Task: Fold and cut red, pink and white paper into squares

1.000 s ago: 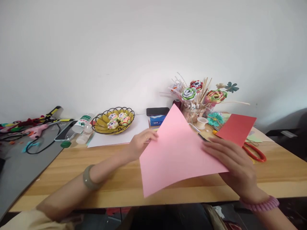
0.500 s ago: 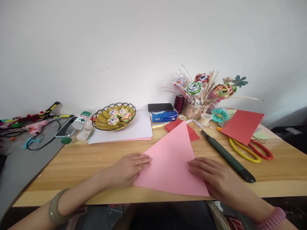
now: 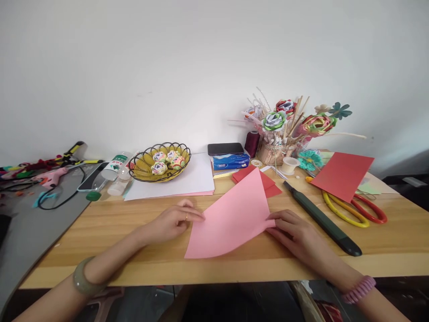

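Observation:
A pink paper sheet [image 3: 231,219] lies tilted on the wooden table [image 3: 134,223], one corner pointing away from me. My left hand [image 3: 174,220] pinches its left corner with curled fingers. My right hand [image 3: 293,230] grips its right corner, which is lifted slightly off the table. Red paper pieces [image 3: 268,185] lie just beyond the pink sheet's far corner.
A dark green utility knife [image 3: 321,219] lies right of my right hand. Yellow and red scissors [image 3: 351,210] and a red sheet [image 3: 342,174] sit further right. Behind are a paper-flower holder [image 3: 284,134], tissue pack with phone [image 3: 229,158], wire basket [image 3: 159,163], white paper [image 3: 187,181], bottle [image 3: 115,170].
The pink sheet came down from mid-air onto the table and was turned. My hands slid from its sides to its left and right corners, and the right corner has lifted.

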